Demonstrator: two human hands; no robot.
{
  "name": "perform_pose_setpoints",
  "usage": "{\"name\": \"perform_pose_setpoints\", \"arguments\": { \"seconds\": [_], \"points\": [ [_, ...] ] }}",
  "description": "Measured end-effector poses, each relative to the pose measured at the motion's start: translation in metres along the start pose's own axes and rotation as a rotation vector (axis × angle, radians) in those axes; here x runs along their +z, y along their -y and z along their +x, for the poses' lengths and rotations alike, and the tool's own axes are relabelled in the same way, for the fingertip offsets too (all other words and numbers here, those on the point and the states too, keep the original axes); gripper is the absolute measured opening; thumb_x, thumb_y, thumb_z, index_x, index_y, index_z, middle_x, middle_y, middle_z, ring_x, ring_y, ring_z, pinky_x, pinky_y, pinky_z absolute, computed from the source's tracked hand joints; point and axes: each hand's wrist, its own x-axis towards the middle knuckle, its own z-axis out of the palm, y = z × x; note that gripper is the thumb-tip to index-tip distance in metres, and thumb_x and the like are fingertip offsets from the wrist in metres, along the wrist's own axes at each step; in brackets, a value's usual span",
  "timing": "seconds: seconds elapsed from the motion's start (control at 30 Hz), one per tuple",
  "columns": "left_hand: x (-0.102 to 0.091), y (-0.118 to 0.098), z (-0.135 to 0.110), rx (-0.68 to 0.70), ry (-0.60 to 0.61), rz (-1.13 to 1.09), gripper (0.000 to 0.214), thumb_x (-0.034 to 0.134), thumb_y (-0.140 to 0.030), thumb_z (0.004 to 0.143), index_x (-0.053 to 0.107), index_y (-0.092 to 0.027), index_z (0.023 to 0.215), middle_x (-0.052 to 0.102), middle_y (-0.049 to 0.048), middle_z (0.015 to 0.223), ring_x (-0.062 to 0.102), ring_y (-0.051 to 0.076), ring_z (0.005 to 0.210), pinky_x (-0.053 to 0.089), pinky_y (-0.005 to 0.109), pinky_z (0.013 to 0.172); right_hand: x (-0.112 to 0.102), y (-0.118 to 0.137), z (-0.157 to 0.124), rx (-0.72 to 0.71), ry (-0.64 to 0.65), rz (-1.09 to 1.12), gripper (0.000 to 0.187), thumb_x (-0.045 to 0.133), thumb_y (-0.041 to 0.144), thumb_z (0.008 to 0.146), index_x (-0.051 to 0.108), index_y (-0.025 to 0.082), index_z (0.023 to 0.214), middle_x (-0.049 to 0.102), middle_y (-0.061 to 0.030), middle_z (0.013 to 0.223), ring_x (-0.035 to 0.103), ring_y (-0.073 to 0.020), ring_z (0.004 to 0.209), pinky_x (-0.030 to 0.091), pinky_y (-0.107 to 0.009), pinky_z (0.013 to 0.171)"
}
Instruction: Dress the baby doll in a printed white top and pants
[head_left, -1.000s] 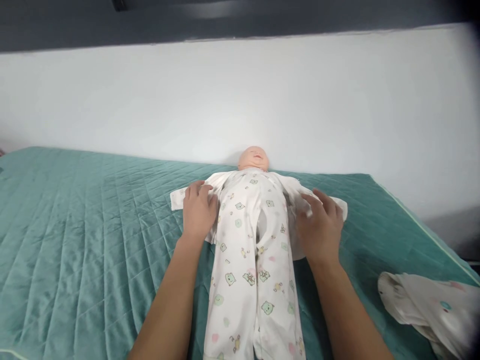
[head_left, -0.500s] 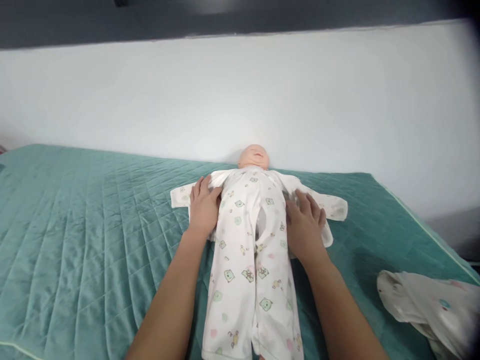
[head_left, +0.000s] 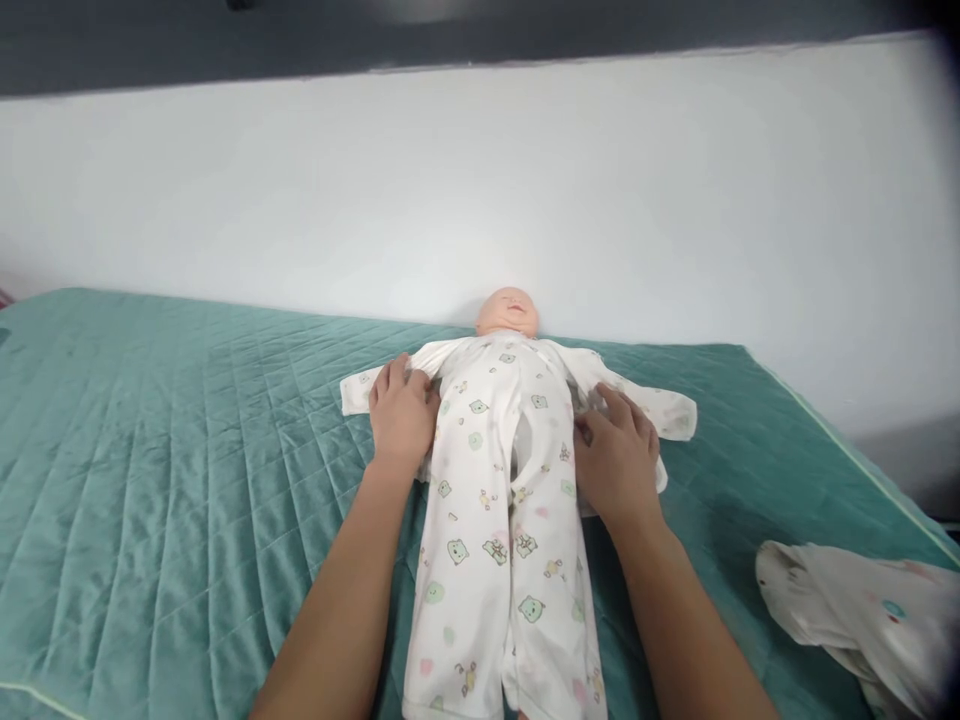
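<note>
Doll [head_left: 508,311] lies face up on the bed [head_left: 187,450], head toward the wall, arms out. It wears a white sleepsuit [head_left: 495,520] printed with small green bears and pastel dots, with a gap open at the belly. Left hand [head_left: 403,415] lies flat, palm down, on the suit beside the chest; grip slack. Right hand [head_left: 616,455] rests on the opposite flank with fingers bent; cannot tell whether cloth is pinched. Versus half a second ago: right fingers were spread flat and are now curled; left hand has shifted slightly outward. Spare garment [head_left: 862,610] unmoved at the bed's right edge.
</note>
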Motion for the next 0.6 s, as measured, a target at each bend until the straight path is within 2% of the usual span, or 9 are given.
{"name": "perform_pose_setpoints", "arguments": {
  "seconds": [0.1,0.2,0.27,0.33,0.43,0.5,0.6],
  "points": [
    [0.0,0.0,0.002,-0.01,-0.027,-0.035,0.039,0.052,-0.022,0.094,0.064,-0.029,0.13,0.041,0.0126,0.157,0.037,0.035,0.146,0.039,0.057,0.116,-0.005,0.002,0.006,-0.044,-0.141,0.112,0.018,0.052,0.025,0.091,0.069,0.021,0.092,0.062,-0.0136,0.135,0.052,-0.0327,0.13,0.039,-0.057,0.114],
    [0.003,0.0,0.003,0.087,0.012,-0.046,0.048,0.045,-0.018,0.096,0.059,-0.036,0.139,0.039,0.009,0.159,0.031,0.033,0.15,0.031,0.058,0.121,-0.011,0.011,0.011,-0.085,-0.187,0.247,0.025,0.049,0.022,0.092,0.069,0.021,0.106,0.063,-0.0128,0.133,0.055,-0.0293,0.128,0.042,-0.052,0.112],
    [0.006,0.001,0.003,0.144,0.04,-0.039,0.048,0.041,-0.02,0.099,0.058,-0.037,0.14,0.038,0.0079,0.16,0.027,0.033,0.152,0.025,0.062,0.123,-0.012,0.022,0.012,-0.024,-0.154,0.39,0.032,0.047,0.023,0.093,0.067,0.021,0.117,0.066,-0.0115,0.129,0.06,-0.0266,0.123,0.047,-0.048,0.108],
    [0.011,0.002,0.005,0.161,0.047,-0.032,0.049,0.04,-0.023,0.1,0.054,-0.038,0.145,0.037,0.0081,0.162,0.025,0.033,0.153,0.02,0.064,0.124,-0.01,0.032,0.014,0.111,-0.073,0.551,0.038,0.048,0.03,0.095,0.063,0.022,0.129,0.067,-0.0096,0.131,0.063,-0.0248,0.12,0.049,-0.045,0.106],
    [0.016,0.003,0.011,0.151,0.036,-0.017,0.053,0.039,-0.024,0.1,0.046,-0.038,0.151,0.04,0.0085,0.161,0.029,0.031,0.151,0.017,0.064,0.125,-0.004,0.038,0.017,0.282,0.089,0.72,0.045,0.054,0.044,0.096,0.061,0.027,0.136,0.062,-0.0049,0.141,0.059,-0.025,0.128,0.044,-0.045,0.113],
    [0.019,0.003,0.015,0.145,0.032,0.009,0.054,0.038,-0.024,0.1,0.045,-0.038,0.151,0.044,0.0087,0.158,0.033,0.03,0.149,0.016,0.063,0.125,0.001,0.036,0.021,0.326,0.158,0.762,0.046,0.055,0.048,0.095,0.061,0.03,0.137,0.059,-0.002,0.146,0.053,-0.0255,0.136,0.038,-0.045,0.118],
    [0.022,0.002,0.022,0.136,0.024,0.036,0.052,0.038,-0.024,0.1,0.047,-0.037,0.15,0.048,0.0083,0.155,0.038,0.03,0.144,0.018,0.062,0.125,0.007,0.029,0.031,0.328,0.167,0.733,0.049,0.054,0.048,0.094,0.06,0.028,0.138,0.055,-0.0027,0.151,0.047,-0.0266,0.142,0.033,-0.046,0.121]
  ]
}}
